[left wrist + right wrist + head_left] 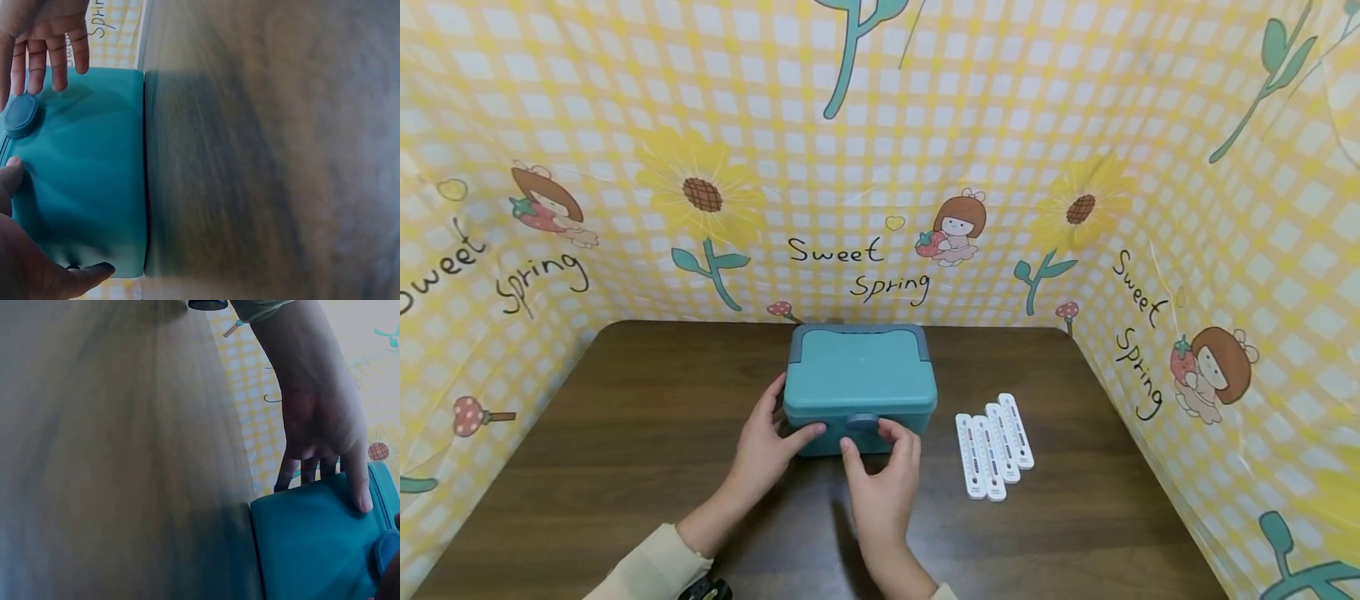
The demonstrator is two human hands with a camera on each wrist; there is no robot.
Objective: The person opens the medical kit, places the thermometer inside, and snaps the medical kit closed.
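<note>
A closed teal box (859, 371) with a blue-grey handle folded round its lid stands on the table. On its front is a blue-grey oval latch (862, 422). My left hand (760, 454) holds the box's left front corner, thumb on the front and fingers along the side, as the right wrist view also shows. My right hand (883, 479) is at the latch, thumb and index finger apart on either side of it. In the left wrist view, the other fingers of the right hand (56, 31) hang fairly straight beside the latch; whether any finger touches it, I cannot tell.
Several flat white strips with printed marks (992, 448) lie side by side on the brown wooden table (685, 400), right of the box. A yellow checked cloth (760, 167) with flowers and lettering hangs behind and along both sides.
</note>
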